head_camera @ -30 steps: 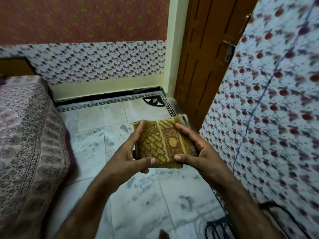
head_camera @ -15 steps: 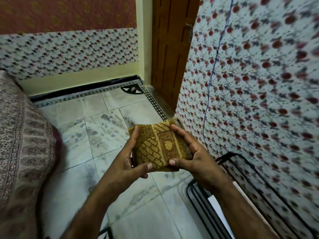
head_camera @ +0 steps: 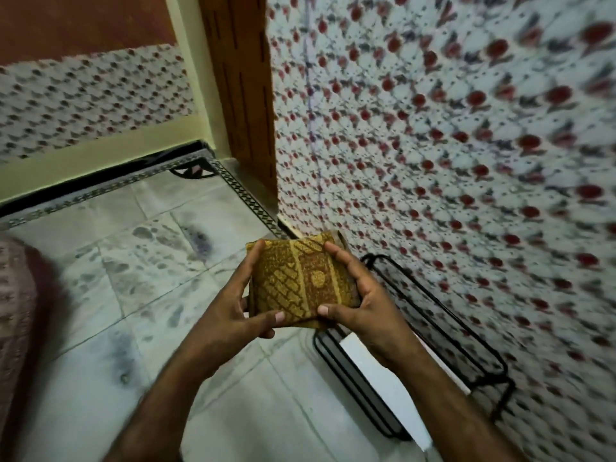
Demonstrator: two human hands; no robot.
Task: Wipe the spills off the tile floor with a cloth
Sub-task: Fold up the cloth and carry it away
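Since a second ago we have turned toward the flowered wall, our left hand point(head_camera: 233, 315) and right hand point(head_camera: 363, 308) still grasping the folded gold-patterned cloth point(head_camera: 301, 281) above the stained marble tile floor point(head_camera: 133, 271), unwiped.

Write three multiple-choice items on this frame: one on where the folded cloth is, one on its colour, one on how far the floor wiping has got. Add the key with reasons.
1. Where is the folded patterned cloth?
A. Flat on the floor
B. Held between both hands above the floor
C. Draped over the wire rack

2. What colour is the cloth?
A. Golden yellow and brown
B. Plain white
C. Blue

3. What is the state of the marbled tile floor?
A. Covered by a rug
B. Wiped, no marks left
C. Dark blotches on it, cloth not touching it

Key:
1 B: the left hand and right hand grip its two sides, near the black wire rack.
2 A: gold woven pattern on brown.
3 C: grey patches show on the tiles; whether they are spills or marbling is unclear.
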